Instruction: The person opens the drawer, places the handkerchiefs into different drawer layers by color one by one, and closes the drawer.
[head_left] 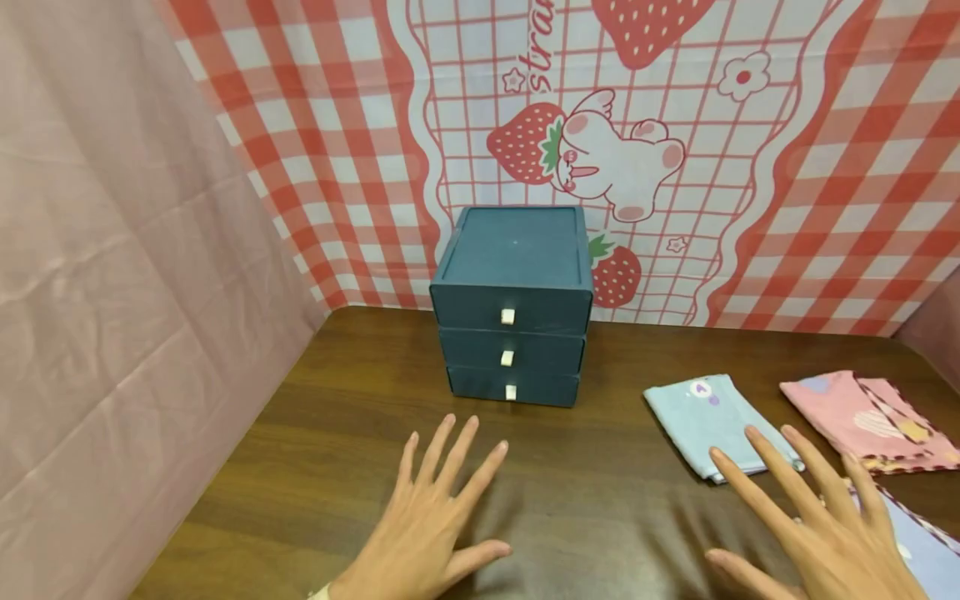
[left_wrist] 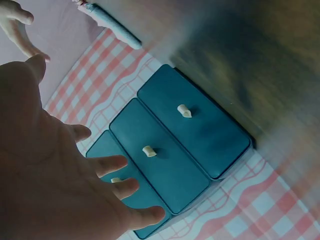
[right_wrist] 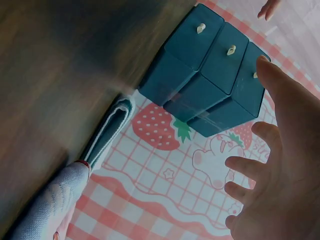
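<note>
My left hand [head_left: 427, 521] hovers over the table in front of a dark teal drawer box [head_left: 513, 308], fingers spread and holding nothing. Three drawers with small white knobs [head_left: 507, 317] face me, all pushed in. At the lower right my right hand [head_left: 832, 521] is also spread and empty, its fingertips overlapping a folded light blue cloth [head_left: 708, 421] in the head view. A folded pink cloth [head_left: 873, 421] with a dark red trim lies to the right. Partly hidden behind the right hand is a lavender cloth [head_left: 930, 542].
The brown wooden table [head_left: 300, 467] carries all these things. Behind it hangs a red-and-white checked curtain [head_left: 360, 167] printed with strawberries and a rabbit. Plain pink fabric [head_left: 135, 292] borders the left side.
</note>
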